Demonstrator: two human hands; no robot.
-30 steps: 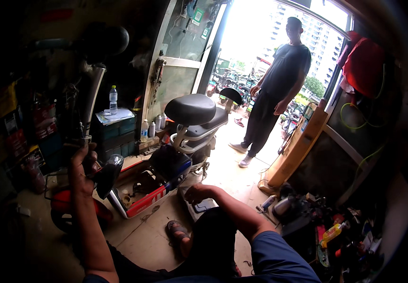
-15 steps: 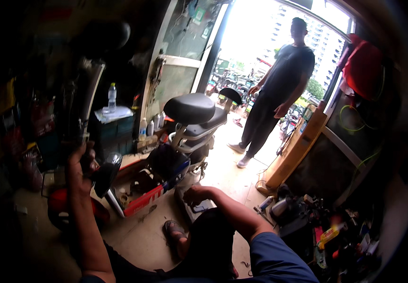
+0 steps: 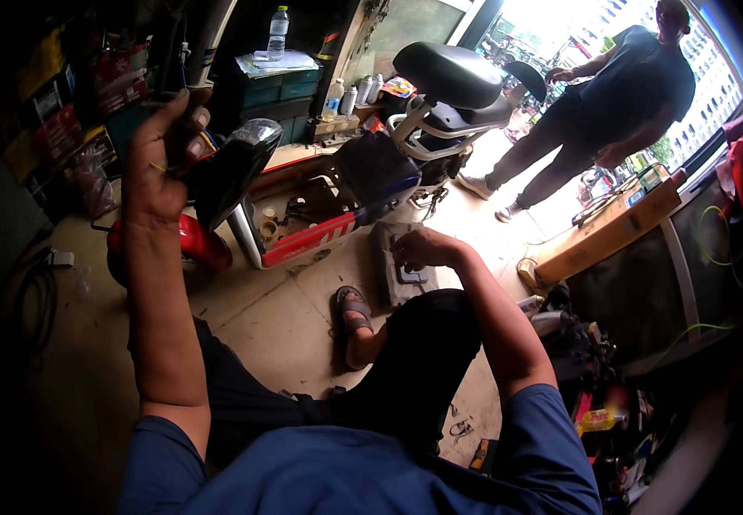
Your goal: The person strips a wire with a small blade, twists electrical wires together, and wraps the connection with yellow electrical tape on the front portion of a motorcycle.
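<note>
My left hand (image 3: pixel 164 159) is raised beside the front of an electric scooter, its fingers curled. A thin yellow wire end (image 3: pixel 158 168) shows at the palm; what the fingers grip is too dark to make out. Right by the hand is the scooter's dark front panel (image 3: pixel 232 176), with a clear lens on top. My right hand (image 3: pixel 427 249) reaches down over an open grey case (image 3: pixel 384 279) on the floor. Its fingers are bent and drawn together, their tips in shadow. A grey-blue piece (image 3: pixel 413 275) lies in the case under them.
The scooter's open red-edged footwell (image 3: pixel 307 236) and black seat (image 3: pixel 449 73) stand ahead. A person (image 3: pixel 603 103) stands in the doorway. A long cardboard box (image 3: pixel 603 227) leans at right, above cluttered parts and a yellow bottle (image 3: pixel 599 420). A water bottle (image 3: pixel 278 33) stands on dark drawers.
My view has tilted downward and turned left, so the scooter sits higher and farther right. My left hand stays by the scooter's front, my right hand over the case. The person leans more into view.
</note>
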